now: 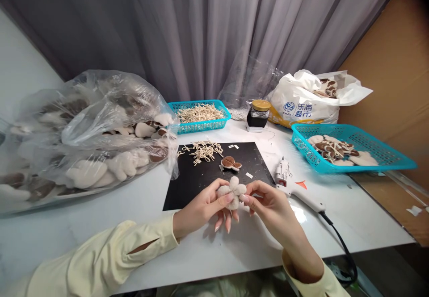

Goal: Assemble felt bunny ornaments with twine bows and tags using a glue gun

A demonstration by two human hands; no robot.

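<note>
A fluffy off-white plush flower (233,191) with rounded petals is held over the front edge of a black mat (197,183). My left hand (211,203) pinches its left side, the thumb on a petal and other fingers beneath. With thumb and fingertips, my right hand (268,201) grips the flower's right edge. Just beyond, on the mat, lies a brown plush piece with pale edges (231,163). A pile of cream cord loops (205,151) sits farther back on the mat. To the right of my right hand rests a white hot glue gun (295,187).
At left bulges a large clear plastic bag (87,131) of plush pieces. A blue basket (201,127) of cord loops and a gold-lidded jar (258,116) stand behind. On the right are a blue basket (355,167) of brown pieces, a white shopping bag (304,105) and a black cable (345,248).
</note>
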